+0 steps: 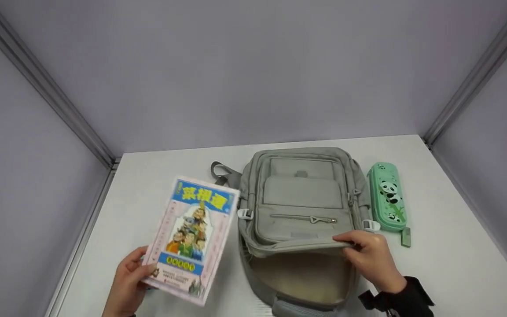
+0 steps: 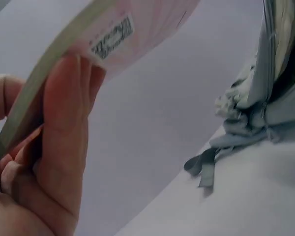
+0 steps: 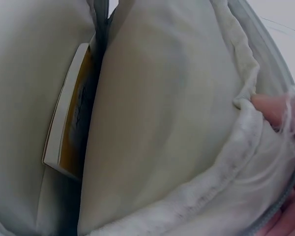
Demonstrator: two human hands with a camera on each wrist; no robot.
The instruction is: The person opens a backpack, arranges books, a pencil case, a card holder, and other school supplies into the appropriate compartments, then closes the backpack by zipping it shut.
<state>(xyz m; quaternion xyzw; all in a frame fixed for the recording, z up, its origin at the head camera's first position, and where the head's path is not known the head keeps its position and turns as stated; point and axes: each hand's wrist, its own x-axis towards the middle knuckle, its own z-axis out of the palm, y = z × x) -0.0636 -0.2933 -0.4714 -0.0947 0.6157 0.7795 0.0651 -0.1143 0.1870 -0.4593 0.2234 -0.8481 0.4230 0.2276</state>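
While its thumb lies across the front cover, the left hand (image 1: pixel 126 279) is clamped on the lower left edge of one pink-bordered book (image 1: pixel 192 242), fingers behind, mostly hidden in the head view; forearm cut off at the lower edge. Book: held tilted, clear of the tabletop (image 1: pixel 141 211), left of the backpack; blue title band, yellow characters, cartoon group below; small print too fine to read; back cover with a code square (image 2: pixel 113 37), partly visible in the left wrist view.

Right hand (image 1: pixel 374 259): thumb and forefinger pinched together on the rim of the backpack's front panel, lifting it; remaining fingers partly concealed, cut off in the right wrist view; black cuff (image 1: pixel 405 299) at the wrist.

Backpack (image 1: pixel 299 189): grey-green, lying front up, mouth gaping toward the person; padded piece (image 1: pixel 302 309) cut off at the lower edge. Within: pale lining (image 3: pixel 152 108) and a second book (image 3: pixel 71 118), white page edge showing, cover markings illegible, part hidden by the lining.

Strap (image 1: pixel 222 171): dark loop, protruding at left.

Pencil case (image 1: pixel 387 193): mint green, panda figures, on the tabletop just right of the backpack
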